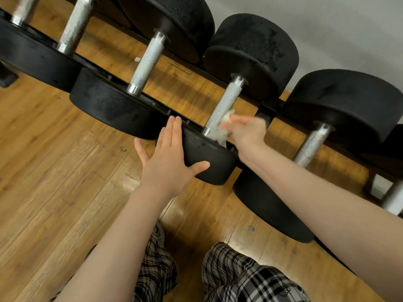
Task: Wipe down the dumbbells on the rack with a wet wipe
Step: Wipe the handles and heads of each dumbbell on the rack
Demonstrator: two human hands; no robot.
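Note:
Several black dumbbells with knurled steel handles lie side by side on a black rack (168, 111). The middle dumbbell (224, 101) has its near head (209, 158) in front of me. My left hand (168, 155) lies flat against that head, fingers straight and thumb spread over its face. My right hand (246, 131), blurred by motion, grips a crumpled white wet wipe (222, 129) at the lower end of that dumbbell's handle, where it meets the head.
A larger dumbbell (314, 147) lies to the right and another (144, 70) to the left. The wooden floor (54, 171) spreads below the rack. A grey wall (349, 29) stands behind. My legs in plaid trousers (239, 277) are at the bottom.

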